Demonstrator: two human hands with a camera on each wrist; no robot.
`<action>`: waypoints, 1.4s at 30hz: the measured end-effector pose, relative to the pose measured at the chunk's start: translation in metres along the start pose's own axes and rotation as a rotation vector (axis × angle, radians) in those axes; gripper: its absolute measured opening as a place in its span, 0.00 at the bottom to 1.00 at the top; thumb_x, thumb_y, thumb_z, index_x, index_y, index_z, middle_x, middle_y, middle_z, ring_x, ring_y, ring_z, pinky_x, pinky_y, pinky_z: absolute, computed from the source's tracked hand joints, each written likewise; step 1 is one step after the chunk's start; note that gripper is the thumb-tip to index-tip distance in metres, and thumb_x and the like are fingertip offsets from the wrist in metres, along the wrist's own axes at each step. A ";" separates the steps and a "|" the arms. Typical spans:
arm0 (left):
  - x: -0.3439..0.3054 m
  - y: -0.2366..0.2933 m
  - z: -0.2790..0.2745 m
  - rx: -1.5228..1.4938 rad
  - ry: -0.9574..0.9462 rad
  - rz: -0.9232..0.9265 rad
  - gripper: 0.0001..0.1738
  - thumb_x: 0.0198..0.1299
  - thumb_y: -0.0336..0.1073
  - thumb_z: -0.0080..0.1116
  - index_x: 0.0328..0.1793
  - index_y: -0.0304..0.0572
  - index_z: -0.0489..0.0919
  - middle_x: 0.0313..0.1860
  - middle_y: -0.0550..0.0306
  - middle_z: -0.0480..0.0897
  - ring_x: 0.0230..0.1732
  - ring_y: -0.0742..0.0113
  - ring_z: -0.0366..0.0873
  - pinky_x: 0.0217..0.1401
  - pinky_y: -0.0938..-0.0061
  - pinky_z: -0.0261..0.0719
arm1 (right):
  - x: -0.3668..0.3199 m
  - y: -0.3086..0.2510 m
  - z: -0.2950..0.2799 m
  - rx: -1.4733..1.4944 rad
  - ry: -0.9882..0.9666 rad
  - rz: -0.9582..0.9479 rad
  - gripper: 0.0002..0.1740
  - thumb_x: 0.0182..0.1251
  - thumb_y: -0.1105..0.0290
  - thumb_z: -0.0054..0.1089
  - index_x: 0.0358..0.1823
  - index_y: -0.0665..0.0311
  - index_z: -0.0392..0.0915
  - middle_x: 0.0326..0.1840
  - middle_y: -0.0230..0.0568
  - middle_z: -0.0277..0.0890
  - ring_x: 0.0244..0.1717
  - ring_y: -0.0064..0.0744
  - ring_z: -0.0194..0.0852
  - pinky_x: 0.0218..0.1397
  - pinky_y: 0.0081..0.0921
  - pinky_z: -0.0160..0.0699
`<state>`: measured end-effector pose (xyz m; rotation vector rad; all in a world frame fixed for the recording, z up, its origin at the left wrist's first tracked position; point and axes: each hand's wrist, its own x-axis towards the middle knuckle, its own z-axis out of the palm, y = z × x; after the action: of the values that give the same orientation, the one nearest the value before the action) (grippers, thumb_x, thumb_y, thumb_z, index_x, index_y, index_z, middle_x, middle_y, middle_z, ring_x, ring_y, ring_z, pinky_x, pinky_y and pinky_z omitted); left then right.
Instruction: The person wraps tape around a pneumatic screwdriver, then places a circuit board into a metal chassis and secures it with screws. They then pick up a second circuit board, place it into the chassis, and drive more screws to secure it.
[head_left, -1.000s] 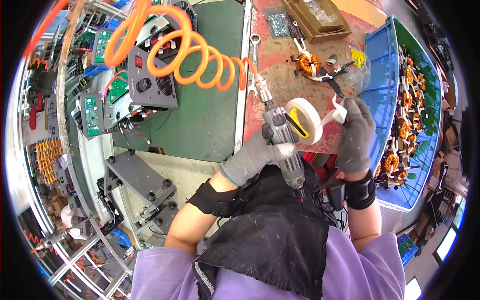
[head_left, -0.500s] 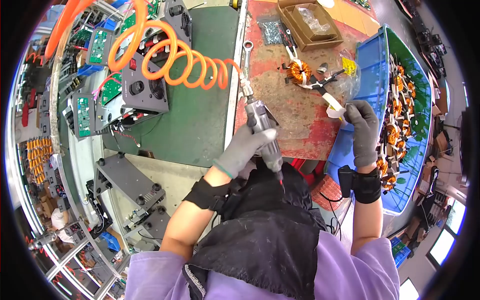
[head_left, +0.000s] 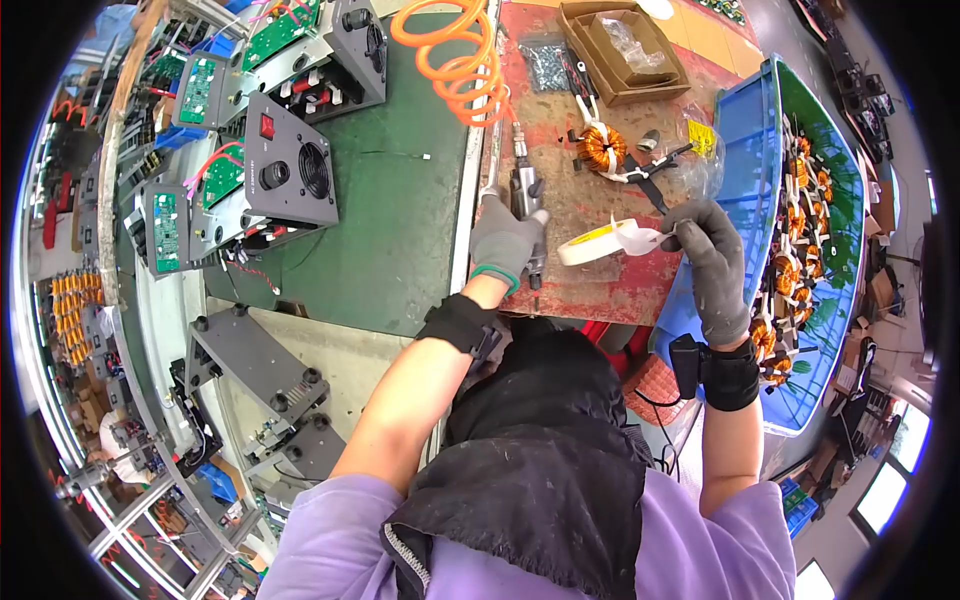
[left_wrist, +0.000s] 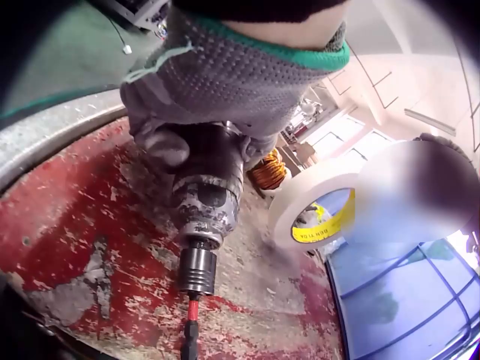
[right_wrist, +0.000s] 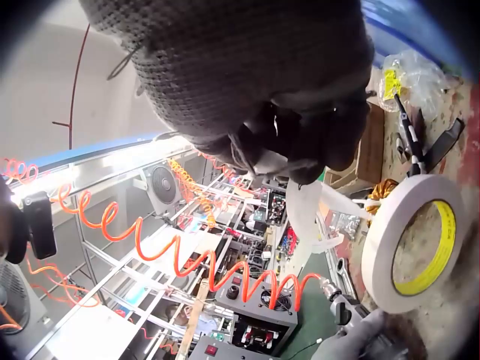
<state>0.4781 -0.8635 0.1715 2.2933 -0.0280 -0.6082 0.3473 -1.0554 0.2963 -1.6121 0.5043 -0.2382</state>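
Observation:
My gloved left hand [head_left: 505, 242] grips a pneumatic screwdriver [head_left: 523, 185] by its body, low over the red bench's left part. In the left wrist view its red-banded bit [left_wrist: 192, 309] points towards the near edge. My gloved right hand [head_left: 715, 268] pinches the loose end of white tape between thumb and fingers, and the tape roll [head_left: 590, 246] hangs from that strip above the bench. The roll's yellow inner core [right_wrist: 439, 262] shows in the right wrist view. Behind the roll lies a copper-wound coil [head_left: 602, 148] with black-sleeved leads.
At the right stands a blue crate [head_left: 738, 165] holding several coils. Farther back are a cardboard box [head_left: 640, 85] and a bag of screws [head_left: 545, 66]. An orange coiled hose [head_left: 455, 75] runs to the screwdriver. Grey machine housings [head_left: 290, 175] stand at the left.
My left hand has carried the screwdriver away from my body, forward onto the bench area. My right hand keeps hold of the tape end; the roll has swung and turned.

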 end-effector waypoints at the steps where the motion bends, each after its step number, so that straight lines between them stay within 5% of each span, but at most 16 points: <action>1: -0.003 -0.003 0.002 -0.145 0.156 0.054 0.33 0.53 0.49 0.67 0.59 0.33 0.73 0.53 0.40 0.79 0.53 0.47 0.79 0.58 0.62 0.75 | 0.000 -0.002 0.001 0.020 -0.057 -0.019 0.12 0.68 0.63 0.57 0.40 0.66 0.76 0.36 0.31 0.74 0.37 0.18 0.70 0.44 0.20 0.71; 3: -0.019 0.008 -0.005 -0.178 0.207 0.078 0.33 0.56 0.43 0.65 0.65 0.37 0.71 0.55 0.39 0.76 0.53 0.50 0.78 0.59 0.64 0.74 | 0.001 -0.005 0.003 0.044 -0.118 -0.040 0.13 0.67 0.61 0.58 0.40 0.66 0.75 0.36 0.31 0.74 0.38 0.19 0.69 0.45 0.21 0.70; 5: -0.035 0.031 -0.025 0.226 0.083 0.848 0.31 0.58 0.43 0.64 0.67 0.44 0.70 0.51 0.44 0.79 0.51 0.55 0.80 0.55 0.67 0.76 | 0.004 -0.006 0.004 0.035 -0.259 -0.104 0.14 0.66 0.60 0.58 0.38 0.67 0.75 0.35 0.32 0.74 0.38 0.21 0.68 0.45 0.23 0.69; 6: -0.041 0.042 -0.028 0.226 0.088 0.843 0.31 0.58 0.43 0.64 0.67 0.44 0.70 0.51 0.44 0.79 0.51 0.55 0.80 0.55 0.67 0.76 | 0.004 -0.009 0.005 0.035 -0.265 -0.104 0.14 0.66 0.60 0.58 0.38 0.67 0.75 0.35 0.32 0.74 0.38 0.21 0.68 0.45 0.23 0.69; 8: -0.049 0.062 -0.026 -0.088 -0.607 0.518 0.27 0.61 0.44 0.63 0.65 0.47 0.73 0.46 0.49 0.82 0.47 0.57 0.81 0.52 0.68 0.77 | 0.007 -0.019 0.007 0.046 -0.442 -0.150 0.12 0.64 0.63 0.58 0.37 0.67 0.76 0.35 0.32 0.73 0.38 0.22 0.69 0.45 0.24 0.68; 13: -0.070 0.028 0.002 -0.285 -0.669 0.491 0.21 0.65 0.38 0.58 0.63 0.42 0.75 0.44 0.57 0.82 0.44 0.68 0.80 0.49 0.70 0.77 | 0.006 -0.042 0.017 -0.124 -0.534 -0.290 0.07 0.62 0.71 0.59 0.40 0.66 0.77 0.36 0.33 0.75 0.38 0.22 0.71 0.43 0.25 0.71; 15: -0.074 0.013 -0.004 -0.672 -0.799 0.370 0.21 0.66 0.36 0.56 0.63 0.39 0.74 0.44 0.60 0.81 0.43 0.73 0.78 0.48 0.72 0.77 | 0.016 -0.049 0.016 -0.246 0.040 -0.292 0.08 0.65 0.69 0.59 0.41 0.66 0.79 0.37 0.36 0.77 0.37 0.22 0.74 0.41 0.26 0.74; 17: -0.082 0.012 -0.032 -0.643 -0.842 0.267 0.21 0.66 0.36 0.54 0.63 0.37 0.74 0.46 0.60 0.80 0.43 0.73 0.78 0.48 0.73 0.78 | 0.054 -0.053 -0.004 -0.316 0.483 -0.298 0.12 0.68 0.66 0.58 0.44 0.68 0.80 0.38 0.41 0.80 0.37 0.24 0.76 0.41 0.25 0.76; 19: -0.086 -0.004 -0.038 -0.908 -0.952 -0.070 0.21 0.65 0.36 0.54 0.62 0.36 0.74 0.45 0.58 0.80 0.43 0.71 0.80 0.48 0.73 0.80 | 0.093 -0.018 -0.023 -0.665 0.424 -0.206 0.17 0.69 0.62 0.56 0.48 0.69 0.80 0.43 0.48 0.83 0.42 0.35 0.82 0.46 0.29 0.78; 21: -0.094 0.002 -0.055 -1.098 -0.864 -0.213 0.24 0.65 0.38 0.54 0.65 0.36 0.71 0.46 0.54 0.82 0.44 0.68 0.83 0.50 0.71 0.83 | 0.122 0.029 -0.028 -1.038 0.069 0.289 0.21 0.67 0.59 0.56 0.50 0.69 0.80 0.51 0.54 0.82 0.49 0.50 0.82 0.53 0.36 0.79; 23: -0.100 0.011 -0.069 -1.209 -0.789 -0.223 0.26 0.65 0.39 0.53 0.67 0.36 0.68 0.47 0.53 0.82 0.45 0.67 0.83 0.50 0.70 0.84 | 0.140 0.091 -0.023 -1.344 -0.072 0.471 0.23 0.63 0.56 0.58 0.51 0.67 0.80 0.54 0.58 0.79 0.54 0.58 0.78 0.59 0.43 0.77; 27: -0.097 -0.004 -0.079 -1.373 -0.855 -0.158 0.27 0.66 0.40 0.53 0.68 0.37 0.66 0.48 0.52 0.82 0.45 0.66 0.84 0.51 0.70 0.84 | 0.111 0.129 -0.001 -1.372 0.094 0.353 0.24 0.58 0.55 0.64 0.51 0.65 0.81 0.54 0.59 0.79 0.55 0.59 0.77 0.60 0.44 0.76; 29: -0.097 -0.001 -0.085 -1.366 -0.794 -0.180 0.27 0.66 0.40 0.53 0.69 0.38 0.65 0.52 0.52 0.81 0.47 0.66 0.83 0.53 0.69 0.83 | 0.111 0.157 -0.017 -1.076 0.145 0.333 0.26 0.57 0.56 0.66 0.52 0.64 0.80 0.54 0.59 0.79 0.55 0.57 0.78 0.59 0.45 0.76; 33: -0.095 0.004 -0.086 -1.305 -0.739 -0.170 0.32 0.66 0.39 0.53 0.74 0.37 0.60 0.61 0.49 0.76 0.56 0.63 0.80 0.58 0.66 0.81 | 0.123 0.142 -0.026 -1.027 -0.017 0.616 0.23 0.59 0.61 0.62 0.54 0.63 0.78 0.55 0.59 0.78 0.57 0.58 0.76 0.58 0.45 0.75; 39: -0.084 0.015 -0.095 -1.165 -0.752 -0.136 0.34 0.63 0.35 0.51 0.75 0.37 0.58 0.62 0.52 0.74 0.62 0.61 0.75 0.64 0.63 0.76 | 0.063 0.012 -0.027 -1.462 -0.081 0.301 0.11 0.64 0.74 0.53 0.47 0.67 0.73 0.39 0.53 0.81 0.40 0.58 0.81 0.42 0.42 0.78; 42: -0.078 0.017 -0.091 -1.089 -0.757 -0.083 0.36 0.61 0.30 0.50 0.77 0.44 0.57 0.61 0.54 0.73 0.61 0.61 0.75 0.63 0.62 0.76 | 0.016 -0.024 -0.020 -0.800 -0.177 0.233 0.07 0.67 0.72 0.53 0.44 0.64 0.74 0.25 0.39 0.77 0.24 0.34 0.75 0.28 0.28 0.73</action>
<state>0.4513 -0.7998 0.2702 0.9511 0.0313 -1.1469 0.3570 -1.0793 0.3197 -2.2944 0.6915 0.3254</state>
